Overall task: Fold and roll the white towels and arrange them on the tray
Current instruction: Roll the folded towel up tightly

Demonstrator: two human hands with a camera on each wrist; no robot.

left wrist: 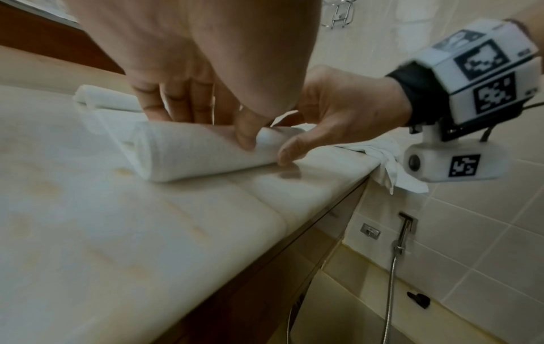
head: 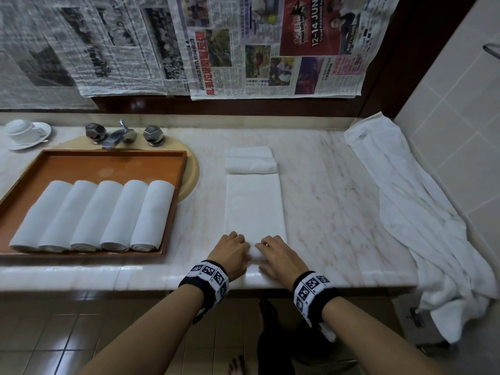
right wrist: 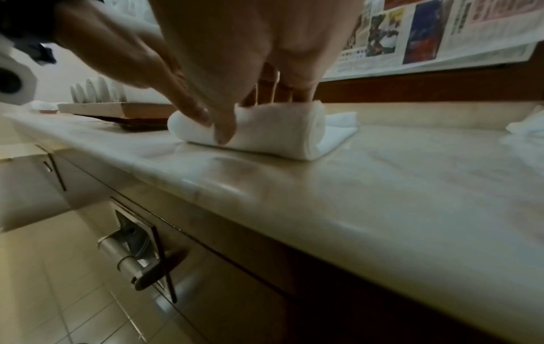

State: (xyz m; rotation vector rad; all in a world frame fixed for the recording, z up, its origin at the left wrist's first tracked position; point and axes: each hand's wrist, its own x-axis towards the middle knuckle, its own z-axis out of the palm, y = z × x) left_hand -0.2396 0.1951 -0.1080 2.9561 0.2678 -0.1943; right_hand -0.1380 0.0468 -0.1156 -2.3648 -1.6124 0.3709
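Head view: folded white towel (head: 254, 207) is gripped by curled left hand (head: 232, 251) and right hand (head: 278, 255); roll may be skewed by uneven pressure.

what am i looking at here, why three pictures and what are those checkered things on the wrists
There is no machine here, just a person's two bare hands. Each wears a patterned wristband carrying a small camera. The picture showing both forearms comes from a camera on the head, looking down. The other two pictures look along the left and right wrists.

On the marble counter, the left hand and right hand grip the near end of a folded towel strip, which is curled into a small roll. To the left, a wooden tray holds five rolled towels. Beyond the strip lie folded towels. A large loose towel hangs off the counter's right end.
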